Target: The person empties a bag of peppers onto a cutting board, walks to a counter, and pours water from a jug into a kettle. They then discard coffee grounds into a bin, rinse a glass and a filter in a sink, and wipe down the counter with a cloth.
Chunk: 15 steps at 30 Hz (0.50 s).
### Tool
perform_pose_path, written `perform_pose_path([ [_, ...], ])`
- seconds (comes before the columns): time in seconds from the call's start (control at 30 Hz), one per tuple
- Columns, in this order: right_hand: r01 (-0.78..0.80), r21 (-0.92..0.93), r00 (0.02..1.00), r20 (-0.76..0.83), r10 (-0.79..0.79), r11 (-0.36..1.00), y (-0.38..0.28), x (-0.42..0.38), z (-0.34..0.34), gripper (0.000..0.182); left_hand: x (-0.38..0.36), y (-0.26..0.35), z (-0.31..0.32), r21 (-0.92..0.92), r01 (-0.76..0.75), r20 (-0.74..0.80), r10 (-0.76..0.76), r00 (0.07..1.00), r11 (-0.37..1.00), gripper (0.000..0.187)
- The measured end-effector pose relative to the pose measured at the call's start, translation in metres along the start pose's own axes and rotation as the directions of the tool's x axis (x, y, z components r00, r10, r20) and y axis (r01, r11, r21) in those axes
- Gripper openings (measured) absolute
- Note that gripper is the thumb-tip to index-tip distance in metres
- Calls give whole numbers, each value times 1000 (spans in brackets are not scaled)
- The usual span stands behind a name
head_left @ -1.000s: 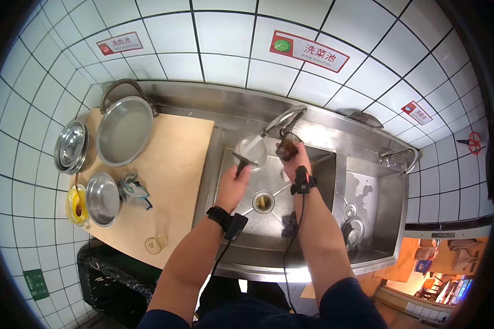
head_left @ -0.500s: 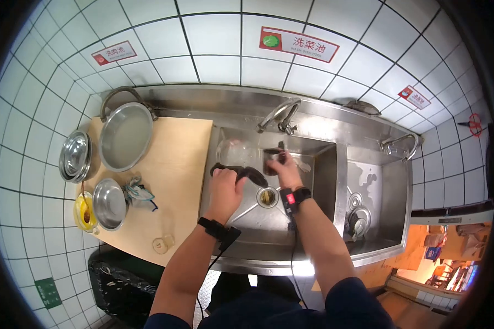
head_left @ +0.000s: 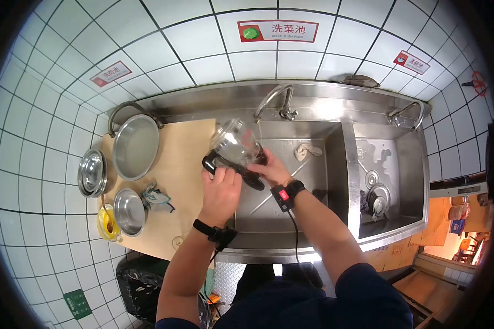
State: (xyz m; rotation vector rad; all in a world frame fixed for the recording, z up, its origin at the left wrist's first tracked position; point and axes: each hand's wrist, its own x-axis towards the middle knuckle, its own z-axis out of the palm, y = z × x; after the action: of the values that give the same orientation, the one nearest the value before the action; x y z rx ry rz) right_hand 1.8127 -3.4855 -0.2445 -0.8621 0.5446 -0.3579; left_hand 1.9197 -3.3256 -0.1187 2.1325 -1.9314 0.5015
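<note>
A clear blender jug (head_left: 231,138) with a black handle and dark base is held tilted over the left sink basin (head_left: 274,219). My left hand (head_left: 220,192) is closed around its black handle. My right hand (head_left: 273,169) is wrapped against the dark base end, fingers bent round it; whether it also holds something small is hidden. A pale crumpled cloth (head_left: 308,151) lies in the basin, right of the jug. Above the basin stands a curved faucet (head_left: 277,101).
On the left, a wooden board (head_left: 186,164) bears a large metal basin (head_left: 136,147), a smaller metal bowl (head_left: 129,212) and a yellow container (head_left: 108,223). Stacked bowls (head_left: 92,173) stand by the wall. The right sink basin (head_left: 387,159) holds a strainer (head_left: 377,200).
The jug has been raised from the basin and tilted, its clear body now up toward the faucet. My right hand has moved left onto its dark end. The camera view has shifted.
</note>
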Motion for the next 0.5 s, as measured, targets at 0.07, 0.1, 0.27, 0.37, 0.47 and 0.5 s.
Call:
perform_pose_path([
  [0.07, -104, 113, 995, 9, 103, 988, -2, -4, -4, 65, -1, -1, -4, 49, -24, 15, 23, 1000, 999, 5],
  [0.1, -198, 222, 980, 21, 198, 955, -3, -6, -6, 59, -2, -2, -6, 49, -25, 15, 24, 1000, 998, 5],
  [0.27, -318, 521, 948, 172, 267, 792, -19, -19, 13, 50, -4, 2, -18, 57, -91, 37, 89, 995, 994, 7],
  [0.37, -340, 543, 940, 201, 274, 768, -11, -17, 8, 49, -2, 2, -23, 69, -90, 10, 89, 996, 994, 6],
  [0.47, -493, 612, 868, 401, 294, 618, -17, -22, 3, 49, 1, 0, -30, 68, -63, -14, 64, 998, 996, 6],
  [0.5, -492, 612, 868, 401, 292, 619, -21, -25, 6, 49, 0, -1, -32, 69, -64, -15, 65, 998, 996, 6],
])
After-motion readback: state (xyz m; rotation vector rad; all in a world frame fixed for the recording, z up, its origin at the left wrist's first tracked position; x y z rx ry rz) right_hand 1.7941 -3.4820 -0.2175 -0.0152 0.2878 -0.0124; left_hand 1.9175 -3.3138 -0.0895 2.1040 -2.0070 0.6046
